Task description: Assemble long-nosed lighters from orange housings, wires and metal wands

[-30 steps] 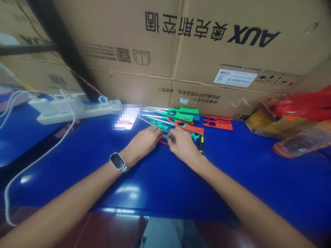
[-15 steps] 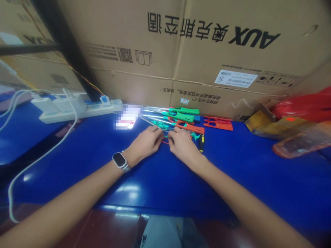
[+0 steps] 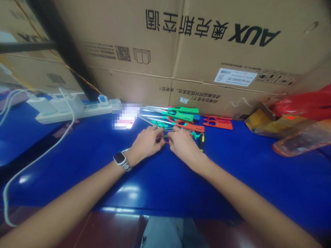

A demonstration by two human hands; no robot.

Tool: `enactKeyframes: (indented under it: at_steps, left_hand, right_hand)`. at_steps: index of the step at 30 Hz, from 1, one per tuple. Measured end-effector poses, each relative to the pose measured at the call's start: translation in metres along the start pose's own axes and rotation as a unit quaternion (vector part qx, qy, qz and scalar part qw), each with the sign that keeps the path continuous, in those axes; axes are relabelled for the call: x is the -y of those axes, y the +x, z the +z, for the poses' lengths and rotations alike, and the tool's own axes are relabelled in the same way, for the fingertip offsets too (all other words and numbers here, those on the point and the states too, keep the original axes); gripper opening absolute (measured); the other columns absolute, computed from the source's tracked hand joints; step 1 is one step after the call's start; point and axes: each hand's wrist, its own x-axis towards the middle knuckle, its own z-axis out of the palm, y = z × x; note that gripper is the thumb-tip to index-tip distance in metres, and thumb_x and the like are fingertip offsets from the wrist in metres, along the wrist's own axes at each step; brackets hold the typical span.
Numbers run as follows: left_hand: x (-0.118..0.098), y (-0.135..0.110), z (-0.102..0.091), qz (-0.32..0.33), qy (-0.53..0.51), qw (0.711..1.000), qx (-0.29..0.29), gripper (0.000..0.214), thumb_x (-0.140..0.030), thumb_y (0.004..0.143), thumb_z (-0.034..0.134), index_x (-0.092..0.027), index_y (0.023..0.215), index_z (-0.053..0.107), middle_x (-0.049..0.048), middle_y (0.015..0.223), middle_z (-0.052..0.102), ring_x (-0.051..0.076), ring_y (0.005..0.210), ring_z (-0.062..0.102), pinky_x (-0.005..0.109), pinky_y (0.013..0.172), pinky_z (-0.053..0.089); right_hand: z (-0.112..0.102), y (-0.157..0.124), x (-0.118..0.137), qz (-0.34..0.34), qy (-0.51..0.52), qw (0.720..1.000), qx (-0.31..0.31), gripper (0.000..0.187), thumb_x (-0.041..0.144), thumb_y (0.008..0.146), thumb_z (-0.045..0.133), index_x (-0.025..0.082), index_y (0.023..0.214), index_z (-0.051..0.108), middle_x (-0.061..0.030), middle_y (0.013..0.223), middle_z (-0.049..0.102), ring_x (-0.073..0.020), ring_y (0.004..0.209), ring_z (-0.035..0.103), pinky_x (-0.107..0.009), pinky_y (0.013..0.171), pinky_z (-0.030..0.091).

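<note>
My left hand [image 3: 148, 141], a watch [image 3: 119, 158] on its wrist, is closed, thumb and fingers pinched around something thin that I cannot make out. Just right of it my right hand [image 3: 183, 144] is also closed, its fingertips bent down over small parts they mostly hide. A bit of orange-red shows between the hands. Behind them lie long-nosed gas lighters: a green lighter [image 3: 181, 115], an orange lighter [image 3: 194, 127] and others. Small teal parts [image 3: 158, 123] lie at the fingertips. A black and yellow screwdriver [image 3: 202, 140] rests right of my right hand.
Red lighter shells [image 3: 219, 123] lie on the blue table [image 3: 165, 186] at right. A lit, blurred-out phone [image 3: 128, 119] and a white power strip [image 3: 59, 115] with cables are at left. A large cardboard box [image 3: 201, 58] stands behind; an opened carton [image 3: 269, 120] sits right.
My left fingers have turned slightly, and a thin dark piece now shows at their tips. Less of the orange-red part shows between the hands. The right hand stays nearly still.
</note>
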Motion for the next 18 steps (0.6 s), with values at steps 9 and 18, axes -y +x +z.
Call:
enactKeyframes:
  at_steps: [9, 18]
  left_hand:
    - [0.007, 0.001, -0.010, 0.030, -0.035, 0.999, 0.005, 0.011, -0.023, 0.094, 0.053, -0.019, 0.093, 0.063, 0.0056, 0.094, 0.062, 0.020, 0.081, 0.060, 0.032, 0.071, 0.047]
    - [0.005, -0.007, -0.009, 0.167, 0.019, 0.986, -0.013, 0.017, -0.022, 0.095, 0.053, -0.018, 0.096, 0.070, 0.0084, 0.099, 0.060, 0.023, 0.092, 0.055, 0.035, 0.078, 0.050]
  right_hand:
    - [0.005, 0.000, -0.011, -0.008, 0.048, 0.999, -0.022, 0.027, 0.017, 0.095, 0.049, 0.016, 0.096, 0.076, -0.0099, 0.095, 0.064, -0.0201, 0.080, 0.063, -0.032, 0.075, 0.043]
    - [0.010, 0.001, -0.013, 0.003, 0.075, 0.996, -0.044, 0.021, 0.018, 0.093, 0.054, 0.017, 0.097, 0.075, -0.0086, 0.096, 0.064, -0.0200, 0.084, 0.063, -0.030, 0.075, 0.044]
